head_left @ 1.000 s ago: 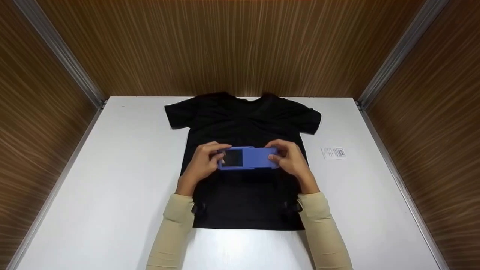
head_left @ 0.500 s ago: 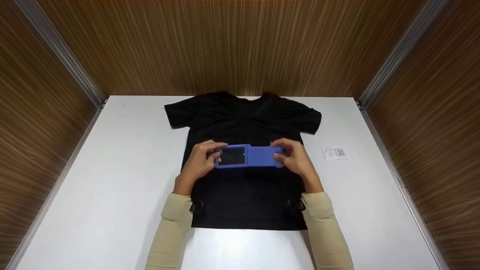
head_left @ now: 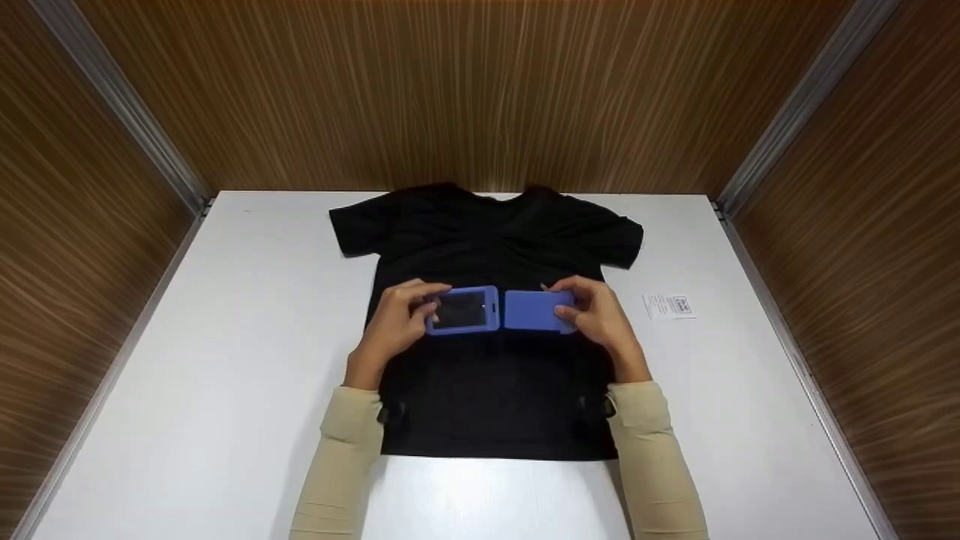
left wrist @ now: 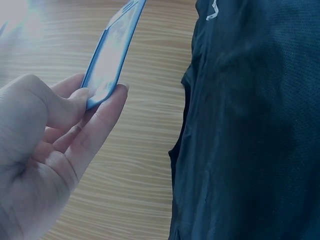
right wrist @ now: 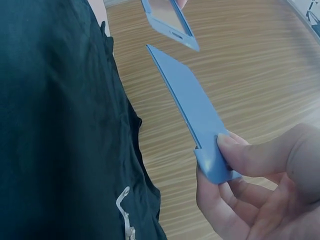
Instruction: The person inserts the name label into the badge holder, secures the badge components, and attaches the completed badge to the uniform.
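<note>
In the head view, my left hand [head_left: 396, 322] pinches a blue card holder case [head_left: 461, 310] with a dark window and a small slot at its right end. My right hand [head_left: 600, 322] grips a flat, solid blue slide-in piece [head_left: 529, 310] of the holder by its right end. The right wrist view shows the slide-in piece [right wrist: 192, 97] apart from the holder case [right wrist: 172, 31], a narrow gap between them. Thumb and fingers pinch the case's lower end [left wrist: 105, 75] in the left wrist view. Both parts are held over a black T-shirt [head_left: 495, 405].
The T-shirt lies spread out, sleeves to the sides, on a white table [head_left: 247, 337]. Right of it lies a small white printed card [head_left: 670, 306]. Wood-grain panels [head_left: 480, 97] enclose the back and both sides.
The slide-in piece has come out of the holder case. My right hand has moved right with the piece, and my left hand slightly left with the case. The T-shirt stays put.
</note>
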`<state>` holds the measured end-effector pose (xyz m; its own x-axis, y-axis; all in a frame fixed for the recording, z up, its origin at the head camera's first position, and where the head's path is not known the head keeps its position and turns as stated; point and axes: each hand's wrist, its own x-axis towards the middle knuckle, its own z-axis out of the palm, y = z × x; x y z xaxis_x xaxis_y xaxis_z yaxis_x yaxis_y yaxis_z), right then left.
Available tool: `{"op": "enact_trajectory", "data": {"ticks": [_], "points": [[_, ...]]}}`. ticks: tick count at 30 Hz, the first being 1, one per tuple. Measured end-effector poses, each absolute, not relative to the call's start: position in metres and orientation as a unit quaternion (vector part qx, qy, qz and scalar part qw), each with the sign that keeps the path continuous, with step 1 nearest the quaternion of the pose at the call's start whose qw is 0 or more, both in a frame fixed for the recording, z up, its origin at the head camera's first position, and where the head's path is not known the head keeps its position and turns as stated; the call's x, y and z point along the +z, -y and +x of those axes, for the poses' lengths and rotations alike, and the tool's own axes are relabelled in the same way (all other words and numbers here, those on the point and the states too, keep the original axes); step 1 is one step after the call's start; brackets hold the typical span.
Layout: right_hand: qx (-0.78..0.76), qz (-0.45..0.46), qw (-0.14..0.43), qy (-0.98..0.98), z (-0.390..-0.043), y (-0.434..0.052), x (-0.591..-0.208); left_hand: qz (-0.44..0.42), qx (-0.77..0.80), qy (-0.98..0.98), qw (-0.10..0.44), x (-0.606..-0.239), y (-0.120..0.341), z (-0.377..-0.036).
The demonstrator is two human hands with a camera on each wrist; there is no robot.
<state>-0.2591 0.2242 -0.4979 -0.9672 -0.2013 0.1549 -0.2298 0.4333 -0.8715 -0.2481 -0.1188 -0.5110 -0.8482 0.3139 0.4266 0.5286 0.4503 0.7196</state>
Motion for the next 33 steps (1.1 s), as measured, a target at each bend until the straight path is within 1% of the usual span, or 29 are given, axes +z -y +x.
{"op": "enact_trajectory", "data": {"ticks": [14, 23, 33], "points": [[0.490, 0.090, -0.006, 0.867, -0.267, -0.232, -0.519, -0.251, -0.465, 0.841, 0.116, -0.511, 0.119, -0.247], [0.515, 0.085, -0.037, 0.852, -0.274, -0.237, -0.534, -0.266, -0.466, 0.834, 0.126, -0.512, 0.119, -0.248], [0.524, 0.072, -0.066, 0.846, -0.275, -0.238, -0.537, -0.259, -0.462, 0.839, 0.125, -0.511, 0.118, -0.248]]}}
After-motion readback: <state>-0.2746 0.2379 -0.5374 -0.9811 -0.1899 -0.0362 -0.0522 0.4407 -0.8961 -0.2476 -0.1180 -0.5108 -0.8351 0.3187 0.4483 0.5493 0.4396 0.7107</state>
